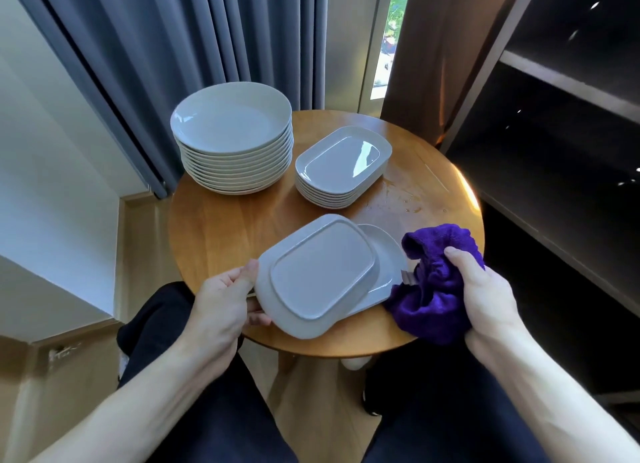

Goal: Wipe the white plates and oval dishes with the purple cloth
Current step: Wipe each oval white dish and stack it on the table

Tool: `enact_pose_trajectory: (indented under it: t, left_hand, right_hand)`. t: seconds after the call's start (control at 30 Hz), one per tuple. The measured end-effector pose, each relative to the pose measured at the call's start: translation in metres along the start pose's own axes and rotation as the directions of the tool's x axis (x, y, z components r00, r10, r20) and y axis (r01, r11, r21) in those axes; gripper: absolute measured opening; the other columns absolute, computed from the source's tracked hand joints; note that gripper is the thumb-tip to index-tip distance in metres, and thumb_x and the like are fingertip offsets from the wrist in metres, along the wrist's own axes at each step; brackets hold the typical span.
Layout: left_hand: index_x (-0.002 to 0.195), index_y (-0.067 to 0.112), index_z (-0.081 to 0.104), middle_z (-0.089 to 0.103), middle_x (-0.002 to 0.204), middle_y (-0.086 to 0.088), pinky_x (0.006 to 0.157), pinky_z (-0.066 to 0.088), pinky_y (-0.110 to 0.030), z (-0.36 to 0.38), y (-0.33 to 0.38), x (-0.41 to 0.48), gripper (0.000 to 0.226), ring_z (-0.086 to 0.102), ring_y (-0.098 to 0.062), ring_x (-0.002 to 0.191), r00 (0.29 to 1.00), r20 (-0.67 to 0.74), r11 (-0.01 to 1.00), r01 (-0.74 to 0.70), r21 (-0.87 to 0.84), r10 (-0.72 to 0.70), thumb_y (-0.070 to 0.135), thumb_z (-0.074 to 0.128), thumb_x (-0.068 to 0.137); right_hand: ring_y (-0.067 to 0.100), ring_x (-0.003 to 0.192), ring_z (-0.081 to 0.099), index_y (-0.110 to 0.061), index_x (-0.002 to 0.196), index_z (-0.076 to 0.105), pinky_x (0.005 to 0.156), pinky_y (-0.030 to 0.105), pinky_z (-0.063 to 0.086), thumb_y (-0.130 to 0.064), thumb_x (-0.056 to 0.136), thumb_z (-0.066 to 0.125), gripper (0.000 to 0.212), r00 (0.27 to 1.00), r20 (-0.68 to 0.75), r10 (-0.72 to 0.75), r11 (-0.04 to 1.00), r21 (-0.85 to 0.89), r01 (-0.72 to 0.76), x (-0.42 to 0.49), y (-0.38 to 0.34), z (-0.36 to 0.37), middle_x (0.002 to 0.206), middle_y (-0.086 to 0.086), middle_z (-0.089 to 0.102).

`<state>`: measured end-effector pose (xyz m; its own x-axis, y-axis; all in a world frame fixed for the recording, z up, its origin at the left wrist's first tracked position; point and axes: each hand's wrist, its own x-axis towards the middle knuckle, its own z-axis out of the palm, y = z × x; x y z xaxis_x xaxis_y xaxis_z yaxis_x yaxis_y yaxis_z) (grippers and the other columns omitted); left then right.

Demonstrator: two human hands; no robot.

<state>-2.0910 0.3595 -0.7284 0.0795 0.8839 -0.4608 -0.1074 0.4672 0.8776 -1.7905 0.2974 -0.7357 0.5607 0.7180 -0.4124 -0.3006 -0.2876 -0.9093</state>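
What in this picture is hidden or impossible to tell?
Head view:
- Inside of the held dish: it is turned bottom-up, so its inner face is hidden.
- The dish beneath it: mostly covered by the held dish and the purple cloth.
- Fingers of the left hand: tucked under the held dish.
- Stacked round plates: only the top one's face shows; the others show only rims.

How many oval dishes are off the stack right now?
2: the upside-down dish held by the left hand; a second dish partly hidden beneath it, beside the purple cloth in the right hand. More could hide underneath.
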Motion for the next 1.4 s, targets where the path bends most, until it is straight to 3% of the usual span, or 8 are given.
enact_pose_trajectory:
  t: [0.2,0.3,0.57,0.7,0.87,1.13,1.27,1.4]
  left_hand:
    - [0.117,0.017,0.072,0.079,0.106,-0.007,0.054,0.053,-0.027,-0.002,-0.003,0.006,0.037,0.071,-0.016,0.073,0.996,0.075,0.993,0.045,0.105,-0.053,0.039,0.044,0.108]
    - [0.126,0.022,0.065,0.077,0.105,-0.009,0.060,0.056,-0.031,-0.002,-0.003,0.003,0.029,0.071,-0.017,0.075,0.990,0.138,0.974,-0.007,0.227,-0.025,0.037,0.056,0.102]
    - [0.150,0.028,0.039,0.078,0.112,-0.004,0.077,0.064,-0.033,-0.004,-0.006,0.004,0.074,0.075,-0.022,0.102,0.964,0.262,0.969,-0.021,0.244,-0.046,0.007,0.076,0.089]
    - [0.152,0.032,0.039,0.078,0.110,-0.003,0.076,0.062,-0.032,-0.002,-0.010,0.005,0.076,0.075,-0.023,0.100,0.961,0.276,0.963,-0.053,0.262,-0.022,0.010,0.076,0.089]
    - [0.151,0.034,0.043,0.078,0.108,-0.003,0.072,0.060,-0.028,-0.002,-0.014,0.006,0.074,0.074,-0.020,0.087,0.962,0.272,0.961,-0.089,0.263,0.015,0.010,0.077,0.090]
    - [0.137,0.032,0.060,0.077,0.111,-0.011,0.075,0.060,-0.032,-0.004,-0.014,0.007,0.050,0.075,-0.029,0.100,0.928,0.373,0.984,-0.081,0.161,0.015,0.004,0.069,0.096]
    - [0.122,0.033,0.072,0.076,0.106,-0.017,0.068,0.057,-0.029,-0.004,-0.006,0.007,0.040,0.074,-0.027,0.084,0.929,0.371,0.991,-0.052,0.125,0.002,0.009,0.049,0.100]
    - [0.114,0.027,0.075,0.076,0.108,-0.018,0.083,0.061,-0.050,-0.006,-0.007,0.007,0.042,0.073,-0.040,0.099,0.936,0.352,0.989,-0.057,0.133,0.007,0.033,0.034,0.109]
  right_hand:
    - [0.023,0.083,0.078,-0.029,0.090,0.080,0.075,0.038,0.057,-0.053,0.067,0.081,0.033,1.000,0.008,0.019,1.000,-0.014,-0.019,0.001,0.000,0.000,0.095,0.005,0.080]
    - [0.022,0.089,0.078,-0.032,0.111,0.072,0.081,0.041,0.059,-0.061,0.063,0.082,0.057,1.000,0.003,0.000,1.000,-0.030,0.000,0.003,0.000,0.002,0.100,0.000,0.080]
    - [0.015,0.117,0.067,-0.046,0.133,0.057,0.109,0.049,0.048,-0.075,0.068,0.069,0.072,0.976,0.193,-0.105,0.965,-0.217,0.147,-0.012,0.001,0.012,0.125,-0.010,0.071]
    - [0.009,0.132,0.042,-0.061,0.153,0.016,0.094,0.026,0.047,-0.060,0.080,0.070,0.091,0.911,0.356,-0.206,0.610,-0.682,0.404,-0.032,0.008,0.022,0.151,-0.018,0.033]
    - [0.019,0.132,0.037,-0.049,0.161,0.011,0.104,0.034,0.042,-0.058,0.090,0.062,0.088,0.819,0.455,-0.351,0.133,-0.841,0.524,-0.053,0.014,0.048,0.152,-0.003,0.028]
    - [0.026,0.094,0.057,-0.030,0.155,0.040,0.064,0.035,0.059,-0.065,0.079,0.047,0.084,0.668,0.637,-0.384,-0.104,-0.749,0.654,-0.102,0.042,0.090,0.117,0.004,0.049]
    - [0.022,0.083,0.062,-0.025,0.145,0.051,0.057,0.031,0.052,-0.073,0.077,0.050,0.084,0.649,0.631,-0.425,-0.150,-0.756,0.637,-0.098,0.034,0.111,0.104,-0.001,0.055]
    - [0.023,0.084,0.061,-0.032,0.123,0.045,0.059,0.032,0.038,-0.080,0.077,0.044,0.066,0.680,0.624,-0.384,-0.173,-0.772,0.611,-0.081,0.019,0.143,0.098,-0.004,0.050]
